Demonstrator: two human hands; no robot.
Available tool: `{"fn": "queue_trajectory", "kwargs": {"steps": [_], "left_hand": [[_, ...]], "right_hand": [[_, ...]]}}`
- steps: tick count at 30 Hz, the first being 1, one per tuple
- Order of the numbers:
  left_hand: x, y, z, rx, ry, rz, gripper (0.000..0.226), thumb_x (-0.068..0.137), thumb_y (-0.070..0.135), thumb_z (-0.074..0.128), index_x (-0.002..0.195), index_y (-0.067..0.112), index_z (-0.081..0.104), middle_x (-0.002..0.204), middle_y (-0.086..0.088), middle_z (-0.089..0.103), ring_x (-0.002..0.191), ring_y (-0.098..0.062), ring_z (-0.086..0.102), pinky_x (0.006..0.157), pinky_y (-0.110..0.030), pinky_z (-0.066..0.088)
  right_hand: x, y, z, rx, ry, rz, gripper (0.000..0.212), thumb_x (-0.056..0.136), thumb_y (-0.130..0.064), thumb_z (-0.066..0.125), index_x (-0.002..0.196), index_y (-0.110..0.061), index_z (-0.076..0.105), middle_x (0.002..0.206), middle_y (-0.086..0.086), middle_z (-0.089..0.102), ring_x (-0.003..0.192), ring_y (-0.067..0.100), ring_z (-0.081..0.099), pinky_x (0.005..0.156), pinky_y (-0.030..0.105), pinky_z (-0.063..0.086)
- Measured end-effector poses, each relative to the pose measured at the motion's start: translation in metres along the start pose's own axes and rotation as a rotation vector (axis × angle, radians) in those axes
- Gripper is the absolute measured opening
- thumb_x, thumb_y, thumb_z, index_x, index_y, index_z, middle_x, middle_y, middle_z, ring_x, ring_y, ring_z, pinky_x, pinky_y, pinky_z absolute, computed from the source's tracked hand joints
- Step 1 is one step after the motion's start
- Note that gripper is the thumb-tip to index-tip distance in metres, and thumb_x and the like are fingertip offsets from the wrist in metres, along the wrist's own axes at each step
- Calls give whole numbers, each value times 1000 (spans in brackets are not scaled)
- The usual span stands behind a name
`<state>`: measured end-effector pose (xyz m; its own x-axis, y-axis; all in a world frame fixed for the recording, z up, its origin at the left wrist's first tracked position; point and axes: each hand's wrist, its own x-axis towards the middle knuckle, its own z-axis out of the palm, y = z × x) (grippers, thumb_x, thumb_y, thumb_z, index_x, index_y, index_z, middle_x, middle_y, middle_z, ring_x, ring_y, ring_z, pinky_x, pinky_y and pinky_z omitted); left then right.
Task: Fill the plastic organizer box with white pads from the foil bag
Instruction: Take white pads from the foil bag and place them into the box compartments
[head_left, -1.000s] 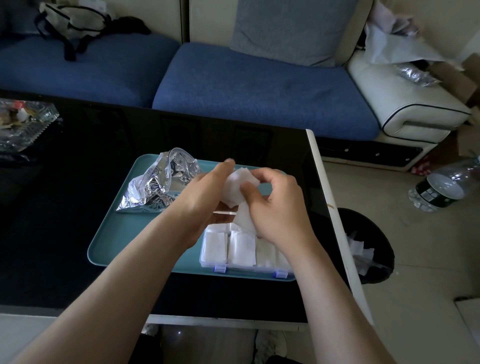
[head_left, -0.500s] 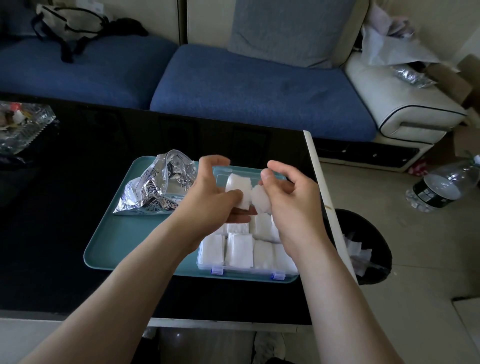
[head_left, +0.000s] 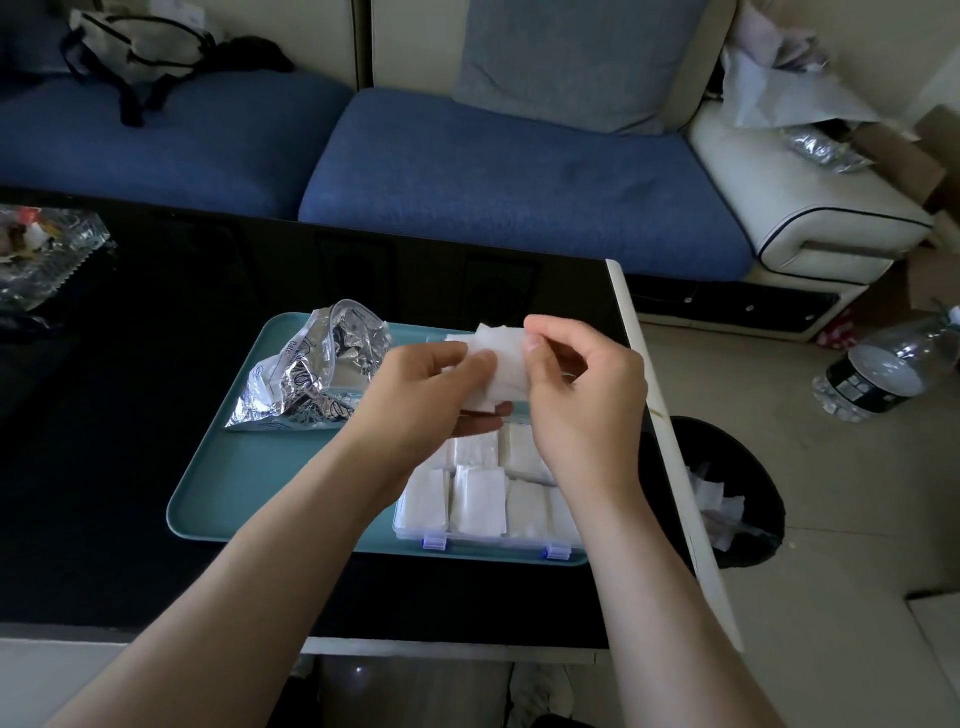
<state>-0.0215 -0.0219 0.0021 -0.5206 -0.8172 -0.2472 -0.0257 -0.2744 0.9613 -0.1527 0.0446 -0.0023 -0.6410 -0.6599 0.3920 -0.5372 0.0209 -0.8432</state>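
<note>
Where the two bare forearms reach in from the near edge of the black counter (head_left: 104, 467), the clear plastic organizer box (head_left: 493, 541) sits closest, on the near right corner of a teal tray (head_left: 270, 478), with two blue latches on its front wall. White pads (head_left: 478, 499) lie side by side in its compartments, filling the near row and at least part of the row behind; the hands hide the far part of the box.

Just above the box, both hands hold one white pad (head_left: 501, 364) between them, clear of the box. The left hand (head_left: 431, 395) has its thumb curled over the pad's lower left part and its fingers underneath. The right hand (head_left: 582, 400) pinches the pad's right edge between thumb and forefinger, the other fingers loosely curled behind.

Left of the hands, the crumpled foil bag (head_left: 317, 374) lies on the far part of the tray, its mouth gaping toward the right.

Beyond the counter's white right edge, a dark bin (head_left: 737, 493) with white scraps inside stands on the floor, and a plastic bottle (head_left: 893, 374) lies further right. A glass dish (head_left: 41, 249) sits at the counter's far left. Behind everything runs a blue-cushioned sofa (head_left: 509, 182), with a grey pillow (head_left: 571, 57) and a pale bag (head_left: 135, 47) on it.
</note>
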Motion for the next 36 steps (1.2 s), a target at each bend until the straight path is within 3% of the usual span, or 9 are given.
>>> {"fn": "queue_trajectory", "kwargs": {"steps": [5, 13, 21, 25, 28, 31, 36], "left_hand": [[2, 1, -5, -90, 28, -2, 28, 109, 21, 58, 121, 0, 70, 111, -23, 76, 97, -30, 79, 84, -36, 65], [3, 0, -9, 4, 1, 23, 26, 109, 22, 56, 119, 4, 72, 113, -23, 74, 93, -29, 80, 81, -34, 65], [7, -3, -18, -2, -42, 63, 22, 99, 2, 69, 121, -2, 72, 120, -29, 71, 103, -35, 77, 91, -40, 64], [6, -1, -19, 17, -20, 52, 24, 97, -6, 67, 120, -2, 72, 120, -29, 69, 101, -35, 78, 88, -37, 64], [7, -2, -19, -11, 4, 11, 23, 97, -6, 68, 120, -6, 68, 121, -30, 68, 99, -34, 78, 87, -35, 64], [7, -1, -19, -22, 6, -26, 17, 98, -3, 67, 116, -6, 70, 117, -26, 72, 98, -32, 79, 87, -34, 64], [9, -3, -19, -93, -12, -46, 20, 105, 4, 60, 120, -4, 70, 117, -25, 73, 102, -32, 78, 92, -37, 63]], "right_hand": [[-2, -1, 0, -52, -6, -30, 12, 95, -22, 78, 105, -18, 83, 92, -13, 77, 89, -2, 70, 74, 7, 52], [-3, 1, 7, -71, -64, -17, 11, 97, -23, 77, 107, -20, 80, 97, -10, 75, 87, 4, 69, 72, 12, 53], [-2, 2, 8, 11, -228, 124, 19, 97, -31, 76, 113, -21, 76, 93, -5, 71, 83, 5, 70, 66, 12, 55], [-2, 2, 7, 61, -200, 217, 13, 96, -32, 78, 102, -21, 77, 89, -7, 75, 81, 2, 71, 67, 14, 55], [0, -1, 4, 178, -138, 337, 2, 97, -30, 77, 98, -29, 75, 88, -8, 77, 79, 1, 73, 67, 18, 57], [2, -5, -1, 326, -96, 448, 6, 98, -27, 76, 103, -28, 77, 88, -9, 78, 71, -5, 70, 61, 11, 52], [4, -10, -1, 382, -165, 559, 5, 92, -28, 81, 98, -27, 80, 89, -10, 79, 73, -2, 72, 57, 12, 52]]}}
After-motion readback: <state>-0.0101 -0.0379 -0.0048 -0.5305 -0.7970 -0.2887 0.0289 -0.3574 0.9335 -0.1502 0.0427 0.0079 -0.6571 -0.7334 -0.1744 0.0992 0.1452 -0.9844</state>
